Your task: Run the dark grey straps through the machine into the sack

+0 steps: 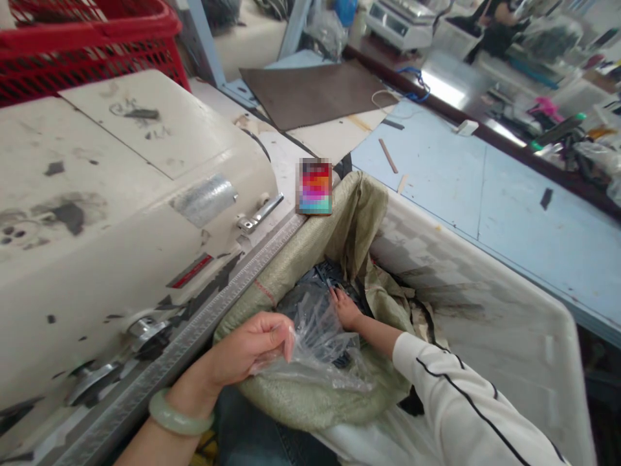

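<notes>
My left hand [264,340] is closed on the edge of a clear plastic bag [315,336], which spreads across the mouth of a woven green sack [310,411]. Inside the sack lie many thin dark grey strips [325,278]. My right hand [347,309] reaches down into the sack at the far side of the plastic bag. Its fingers point toward the strips and touch them or the bag. I cannot make out whether it grips anything.
A cream machine [145,213] with a steel ruler [262,255] along its edge stands at left. A phone [314,186] is beyond the sack. At right is a white bin [485,278], then a light blue table [514,188]. A red basket [92,39] sits at upper left.
</notes>
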{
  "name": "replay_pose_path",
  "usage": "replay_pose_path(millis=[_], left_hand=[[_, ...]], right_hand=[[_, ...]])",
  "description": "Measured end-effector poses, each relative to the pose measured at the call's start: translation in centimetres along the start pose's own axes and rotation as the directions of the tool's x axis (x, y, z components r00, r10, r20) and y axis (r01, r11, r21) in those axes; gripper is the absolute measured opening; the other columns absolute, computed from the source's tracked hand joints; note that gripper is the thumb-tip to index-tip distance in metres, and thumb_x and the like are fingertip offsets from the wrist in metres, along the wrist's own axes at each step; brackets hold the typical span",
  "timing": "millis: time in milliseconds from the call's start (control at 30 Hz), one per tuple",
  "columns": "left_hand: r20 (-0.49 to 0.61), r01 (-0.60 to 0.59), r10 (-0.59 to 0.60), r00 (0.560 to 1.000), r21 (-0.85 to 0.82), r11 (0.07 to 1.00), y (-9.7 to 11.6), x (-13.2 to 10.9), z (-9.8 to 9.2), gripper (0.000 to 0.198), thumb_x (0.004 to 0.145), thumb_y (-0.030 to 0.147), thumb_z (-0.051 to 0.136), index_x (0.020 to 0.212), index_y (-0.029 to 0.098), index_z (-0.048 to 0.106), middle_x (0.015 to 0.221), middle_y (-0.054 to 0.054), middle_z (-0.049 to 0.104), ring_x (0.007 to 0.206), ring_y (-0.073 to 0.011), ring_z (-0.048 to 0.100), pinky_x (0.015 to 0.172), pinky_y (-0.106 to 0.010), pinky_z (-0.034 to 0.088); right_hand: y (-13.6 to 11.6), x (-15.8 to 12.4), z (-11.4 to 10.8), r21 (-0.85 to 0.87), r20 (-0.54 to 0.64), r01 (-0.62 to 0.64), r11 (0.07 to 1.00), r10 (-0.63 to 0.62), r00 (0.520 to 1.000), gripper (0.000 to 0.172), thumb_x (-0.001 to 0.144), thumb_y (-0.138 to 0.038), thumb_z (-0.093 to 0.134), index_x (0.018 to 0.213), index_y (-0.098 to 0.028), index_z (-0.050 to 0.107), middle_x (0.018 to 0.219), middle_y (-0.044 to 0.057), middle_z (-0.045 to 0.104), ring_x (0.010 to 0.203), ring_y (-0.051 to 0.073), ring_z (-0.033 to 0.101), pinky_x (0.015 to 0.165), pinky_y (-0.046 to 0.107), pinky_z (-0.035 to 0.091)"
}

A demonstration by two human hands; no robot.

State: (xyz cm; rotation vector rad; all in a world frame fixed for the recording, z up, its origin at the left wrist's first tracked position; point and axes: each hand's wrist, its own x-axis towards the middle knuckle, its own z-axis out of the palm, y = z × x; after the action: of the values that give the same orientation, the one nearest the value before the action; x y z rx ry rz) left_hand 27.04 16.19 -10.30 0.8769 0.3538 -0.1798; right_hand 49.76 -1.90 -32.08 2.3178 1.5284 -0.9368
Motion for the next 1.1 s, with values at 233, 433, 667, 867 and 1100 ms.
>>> replay_pose_path(millis=[233, 433, 667, 867, 1100], left_hand=[[-0.004, 0.006, -0.006, 1.0, 0.032, 0.999, 0.0, 0.0, 0.2, 0.044, 0.085, 0.052, 0.058, 0.067, 0.013, 0.065, 0.043, 0.008, 0.025, 0.035, -0.0045, 0.017, 0.033, -0.019, 0.011], [-0.006, -0.013, 0.013, 1.0, -0.017, 1.0, 0.2, 0.1, 0.4, 0.045, 0.083, 0.053, 0.06, 0.065, 0.013, 0.066, 0.042, 0.008, 0.024, 0.035, -0.0044, 0.015, 0.033, -0.019, 0.012], [-0.05, -0.015, 0.013, 0.999, -0.039, 0.999, 0.0, 0.1, 0.3, 0.05, 0.089, 0.047, 0.056, 0.125, 0.013, 0.061, 0.05, 0.009, 0.031, 0.038, -0.0045, 0.018, 0.035, -0.019, 0.013], [-0.107, -0.057, 0.046, 0.993, -0.102, 0.993, 0.5, 0.2, 0.9, 0.05, 0.088, 0.044, 0.058, 0.127, 0.012, 0.058, 0.051, 0.009, 0.034, 0.038, -0.0043, 0.015, 0.035, -0.02, 0.012], [-0.118, -0.077, 0.065, 0.991, -0.097, 0.992, 0.7, 0.2, 1.1, 0.052, 0.086, 0.043, 0.061, 0.129, 0.013, 0.058, 0.051, 0.009, 0.034, 0.039, -0.0041, 0.015, 0.036, -0.02, 0.011]], right_hand=[[0.8, 4.2, -0.9, 0.061, 0.097, -0.062, 0.996, 0.056, 0.994, 0.112, 0.073, -0.038, 0.07, 0.153, -0.006, -0.002, 0.144, 0.03, 0.036, 0.134, 0.033, 0.038, 0.105, 0.041, 0.034], [-0.5, 4.3, -0.9, 0.067, 0.119, -0.082, 0.994, 0.073, 0.99, 0.103, 0.076, -0.032, 0.066, 0.153, -0.007, 0.002, 0.132, 0.029, 0.05, 0.119, 0.035, 0.054, 0.096, 0.044, 0.043], [-1.0, 3.2, -0.7, 0.079, 0.097, -0.16, 0.984, 0.152, 0.984, 0.076, 0.089, -0.024, 0.046, 0.154, -0.015, 0.008, 0.116, 0.019, 0.066, 0.104, 0.029, 0.065, 0.083, 0.037, 0.049], [0.1, 0.9, -2.0, 0.094, -0.033, -0.236, 0.967, 0.24, 0.97, 0.081, 0.081, -0.028, 0.059, 0.152, -0.021, 0.021, 0.114, 0.019, 0.064, 0.102, 0.031, 0.064, 0.082, 0.039, 0.048], [3.4, -4.8, -4.3, 0.228, -0.255, -0.238, 0.944, 0.294, 0.921, 0.083, 0.069, -0.023, 0.065, 0.147, -0.018, 0.034, 0.116, 0.015, 0.062, 0.106, 0.029, 0.061, 0.089, 0.035, 0.045]])
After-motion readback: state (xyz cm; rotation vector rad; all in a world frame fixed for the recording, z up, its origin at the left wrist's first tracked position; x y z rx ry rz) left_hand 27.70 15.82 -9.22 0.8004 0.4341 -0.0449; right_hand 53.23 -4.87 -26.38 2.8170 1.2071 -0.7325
